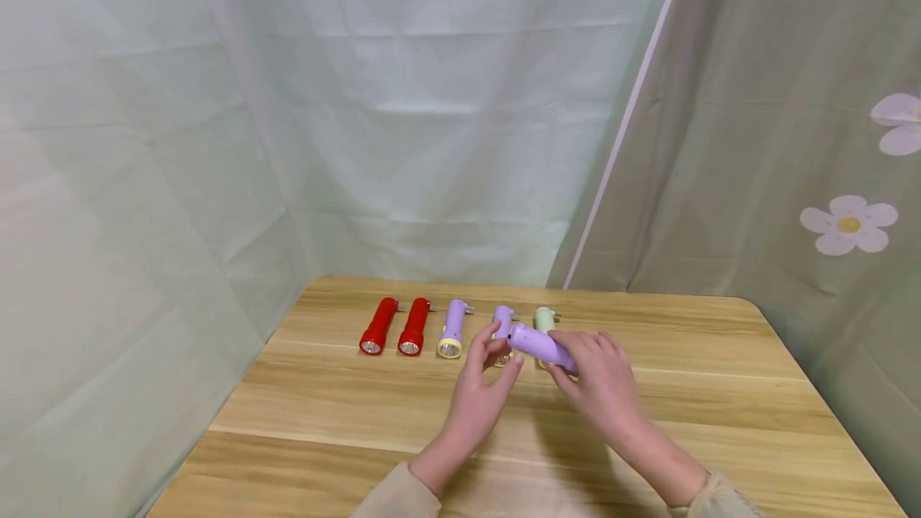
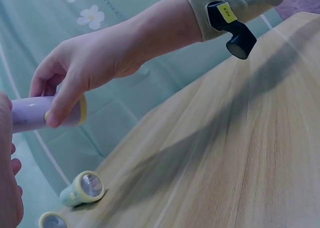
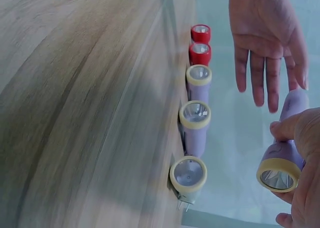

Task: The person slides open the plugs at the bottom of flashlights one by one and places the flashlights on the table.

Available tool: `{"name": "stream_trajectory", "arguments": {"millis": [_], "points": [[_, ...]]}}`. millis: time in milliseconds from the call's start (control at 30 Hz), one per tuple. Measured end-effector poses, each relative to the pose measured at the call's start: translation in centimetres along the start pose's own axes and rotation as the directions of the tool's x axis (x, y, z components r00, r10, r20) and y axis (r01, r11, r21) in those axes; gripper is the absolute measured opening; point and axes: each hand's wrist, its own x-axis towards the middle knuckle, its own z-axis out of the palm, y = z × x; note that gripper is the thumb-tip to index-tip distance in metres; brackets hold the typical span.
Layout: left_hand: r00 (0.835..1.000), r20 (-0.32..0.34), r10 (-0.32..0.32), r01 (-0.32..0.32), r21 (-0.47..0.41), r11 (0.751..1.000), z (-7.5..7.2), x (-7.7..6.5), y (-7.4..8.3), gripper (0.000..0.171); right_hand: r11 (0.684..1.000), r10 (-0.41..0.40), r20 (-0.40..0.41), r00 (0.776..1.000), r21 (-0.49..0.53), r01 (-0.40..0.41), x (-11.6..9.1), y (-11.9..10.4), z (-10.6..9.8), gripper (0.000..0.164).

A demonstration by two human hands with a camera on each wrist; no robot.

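Note:
My right hand [image 1: 600, 378] grips a purple flashlight [image 1: 540, 346] above the table, fingers over the top and thumb underneath. Its yellow-rimmed lens end [image 3: 277, 177] shows in the right wrist view, while the tail points toward my left hand [image 1: 480, 390]. That hand is held out beside the tail, thumb and fingers spread apart; in the right wrist view its fingers [image 3: 257, 75] hang nearly straight. Behind the hands, a second purple flashlight [image 1: 503, 314] and a pale green flashlight [image 1: 544, 318] lie on the table, partly covered by the hands and the held flashlight.
Left of these, two red flashlights [image 1: 379, 326] and another purple flashlight [image 1: 453, 326] continue the row, lenses facing me and plug prongs sticking out at their far ends. The wooden table [image 1: 324, 438] ends at the back against a pale curtain [image 1: 432, 142].

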Motion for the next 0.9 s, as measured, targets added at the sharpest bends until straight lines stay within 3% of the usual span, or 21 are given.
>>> {"name": "stream_trajectory", "arguments": {"millis": [533,900], "points": [[1.000,-0.010,-0.010,0.009,-0.064,0.998,0.1,0.8,-0.1,0.057,1.000,-0.023,-0.037,0.999,-0.006,0.023,0.1,0.2,1.2,0.052],[0.996,-0.036,-0.079,0.077,-0.047,0.996,1.0,1.2,-0.5,0.066,1.000,-0.017,-0.024,1.000,-0.021,0.017,0.3,-0.1,1.8,0.051]]}}
